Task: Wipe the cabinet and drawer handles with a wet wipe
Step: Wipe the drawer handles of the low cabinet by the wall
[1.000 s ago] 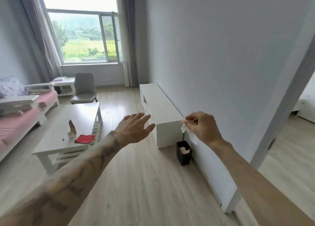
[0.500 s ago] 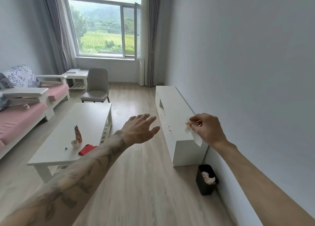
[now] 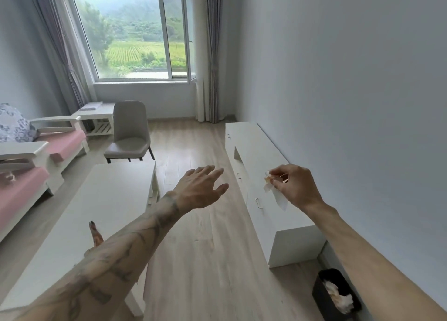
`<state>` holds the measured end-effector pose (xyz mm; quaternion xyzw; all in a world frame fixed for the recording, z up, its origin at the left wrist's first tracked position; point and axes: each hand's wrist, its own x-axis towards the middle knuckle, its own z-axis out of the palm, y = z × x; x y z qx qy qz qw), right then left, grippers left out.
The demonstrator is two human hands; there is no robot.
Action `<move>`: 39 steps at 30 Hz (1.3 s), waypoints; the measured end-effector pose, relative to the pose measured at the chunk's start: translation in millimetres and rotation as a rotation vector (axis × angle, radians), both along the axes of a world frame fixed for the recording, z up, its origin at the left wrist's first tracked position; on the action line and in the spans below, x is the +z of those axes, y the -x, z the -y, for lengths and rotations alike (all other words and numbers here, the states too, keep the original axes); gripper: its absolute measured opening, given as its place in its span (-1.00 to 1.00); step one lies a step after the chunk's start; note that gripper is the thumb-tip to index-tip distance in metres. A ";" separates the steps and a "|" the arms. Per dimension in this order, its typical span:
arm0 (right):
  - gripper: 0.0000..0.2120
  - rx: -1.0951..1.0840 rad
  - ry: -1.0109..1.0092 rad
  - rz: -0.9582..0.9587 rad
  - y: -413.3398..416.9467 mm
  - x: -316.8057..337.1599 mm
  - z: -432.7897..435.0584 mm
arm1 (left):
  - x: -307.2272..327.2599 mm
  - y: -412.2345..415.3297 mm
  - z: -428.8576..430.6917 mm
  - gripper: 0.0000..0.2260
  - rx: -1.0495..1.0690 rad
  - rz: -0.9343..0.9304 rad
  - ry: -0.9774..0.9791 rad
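At the near right, a black bin (image 3: 323, 284) stands on the wooden floor against the wall, with crumpled white tissue (image 3: 337, 297) in it. Just beyond it is the near end of a long white cabinet (image 3: 287, 238). Its long axis runs from near to far along the right wall.

On the left, a white coffee table (image 3: 108, 199) carries a small dark-capped bottle (image 3: 95, 234), partly hidden by the tattooed left forearm.

The left hand (image 3: 200, 191) hovers over the floor between table and cabinet, palm down, fingers spread and holding nothing. The right hand (image 3: 296, 187) pinches a wet wipe (image 3: 278, 198) between thumb and fingertips. The wipe is seen over the cabinet's top, bunched at the pinch. Its long axis slants down, the free end pointing toward the near right. Whether it touches the top cannot be told.

Small metal handles sit upright on the cabinet's left-facing front. One handle (image 3: 258, 202) is just left of the wipe, a second handle (image 3: 239, 175) is farther along, and a third handle (image 3: 229, 136) is near the far end.

Farther off stand a grey chair (image 3: 130, 132), a sofa (image 3: 65, 142) with pink cushions, and a window (image 3: 135, 35) with curtains (image 3: 210, 54).
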<state>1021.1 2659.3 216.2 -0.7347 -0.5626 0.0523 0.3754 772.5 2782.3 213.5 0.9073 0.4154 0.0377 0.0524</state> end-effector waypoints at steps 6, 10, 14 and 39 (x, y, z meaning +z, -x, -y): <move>-0.82 -0.043 0.047 -0.041 -48.5 -14.6 -155.0 | -2.6 -47.6 -156.6 -0.41 -0.013 -0.019 0.031; -0.83 -0.077 0.058 -0.062 -68.5 -20.0 -245.5 | -7.9 -75.7 -256.8 -0.40 -0.066 -0.035 0.040; -0.83 -0.150 0.043 -0.082 -88.6 -34.6 -334.8 | -27.6 -105.4 -362.0 -0.40 -0.143 -0.051 0.051; -0.85 -0.863 0.171 -0.359 -242.2 -209.6 -609.1 | -204.1 -392.2 -758.9 -0.43 -0.776 -0.221 0.144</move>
